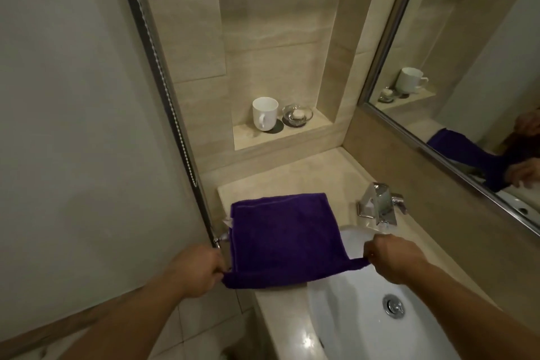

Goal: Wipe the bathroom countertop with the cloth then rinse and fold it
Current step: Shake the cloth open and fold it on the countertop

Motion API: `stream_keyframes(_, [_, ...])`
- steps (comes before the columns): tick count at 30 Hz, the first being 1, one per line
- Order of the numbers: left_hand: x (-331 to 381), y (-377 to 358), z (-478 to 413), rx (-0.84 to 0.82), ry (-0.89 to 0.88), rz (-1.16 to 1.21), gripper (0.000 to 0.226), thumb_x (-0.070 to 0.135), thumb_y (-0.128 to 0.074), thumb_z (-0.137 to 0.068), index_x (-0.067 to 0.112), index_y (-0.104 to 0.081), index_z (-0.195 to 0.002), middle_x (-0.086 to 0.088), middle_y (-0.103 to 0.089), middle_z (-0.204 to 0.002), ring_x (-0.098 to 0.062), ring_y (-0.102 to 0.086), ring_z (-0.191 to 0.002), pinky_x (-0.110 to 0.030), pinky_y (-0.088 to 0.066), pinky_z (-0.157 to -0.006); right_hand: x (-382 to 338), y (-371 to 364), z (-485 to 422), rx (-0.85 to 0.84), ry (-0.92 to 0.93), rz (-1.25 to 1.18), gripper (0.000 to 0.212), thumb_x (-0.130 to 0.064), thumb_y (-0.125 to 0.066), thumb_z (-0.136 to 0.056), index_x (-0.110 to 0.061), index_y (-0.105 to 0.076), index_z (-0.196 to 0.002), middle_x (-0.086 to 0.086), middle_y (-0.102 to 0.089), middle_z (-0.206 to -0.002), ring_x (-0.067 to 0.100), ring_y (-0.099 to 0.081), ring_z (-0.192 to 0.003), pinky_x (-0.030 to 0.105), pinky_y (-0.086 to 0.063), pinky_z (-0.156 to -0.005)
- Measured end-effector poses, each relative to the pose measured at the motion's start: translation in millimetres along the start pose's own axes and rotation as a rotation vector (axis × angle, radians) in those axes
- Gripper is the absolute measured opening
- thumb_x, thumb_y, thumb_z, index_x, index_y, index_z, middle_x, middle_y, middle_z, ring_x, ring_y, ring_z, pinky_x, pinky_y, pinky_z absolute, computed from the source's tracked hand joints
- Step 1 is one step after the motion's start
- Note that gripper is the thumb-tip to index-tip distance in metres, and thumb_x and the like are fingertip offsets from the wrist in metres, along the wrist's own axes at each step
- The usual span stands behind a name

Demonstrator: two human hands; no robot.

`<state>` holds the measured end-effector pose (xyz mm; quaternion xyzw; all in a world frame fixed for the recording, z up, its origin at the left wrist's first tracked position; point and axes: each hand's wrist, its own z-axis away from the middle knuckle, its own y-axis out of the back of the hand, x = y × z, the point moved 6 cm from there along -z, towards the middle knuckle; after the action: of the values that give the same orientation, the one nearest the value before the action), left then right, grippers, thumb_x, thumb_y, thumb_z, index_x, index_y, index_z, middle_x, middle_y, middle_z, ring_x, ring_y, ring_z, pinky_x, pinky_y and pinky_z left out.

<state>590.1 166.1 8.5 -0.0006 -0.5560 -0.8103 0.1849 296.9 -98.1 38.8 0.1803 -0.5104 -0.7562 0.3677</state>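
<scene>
Purple cloth (283,238) stretched flat between both hands, left (198,269) and right (393,257), corners pinched.

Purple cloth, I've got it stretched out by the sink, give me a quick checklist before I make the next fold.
1. Left hand grips the near left corner of the purple cloth: ok.
2. Right hand grips the near right corner: ok.
3. Far half lies flat on the countertop: ok, only slight rumpling at the far edge.
4. Near edge is level between the hands: not ok, the right corner is pulled out over the sink.
5. Faucet is off: ok, no water visible running.
6. Cloth is rinsed and wrung: cannot tell.
</scene>
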Motion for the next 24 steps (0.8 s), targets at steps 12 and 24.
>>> stream_keyframes(12, [-29, 24, -14, 0.068, 0.272, 0.457, 0.007, 0.029, -0.069, -0.088, 0.032, -0.075, -0.087, 0.014, -0.072, -0.083, -0.002, -0.065, -0.08, -0.029, -0.056, -0.08, 18, 24, -35, 0.034, -0.016, -0.118, 0.025, -0.029, -0.044, -0.1, -0.037, -0.067, -0.105, -0.008, -0.065, -0.096, 0.014, -0.062, -0.087, 0.029, -0.053, -0.072])
stream_keyframes(24, [-83, 51, -107, 0.124, 0.372, 0.448, 0.016, 0.024, -0.063, -0.093, 0.025, -0.077, -0.101, 0.009, -0.071, -0.09, -0.006, -0.062, -0.085, -0.028, -0.052, -0.081, 16, 62, -143, 0.02, -0.057, -0.112, 0.026, -0.027, -0.044, -0.103, -0.033, -0.065, -0.117, -0.005, -0.068, -0.104, 0.015, -0.062, -0.088, 0.033, -0.056, -0.079])
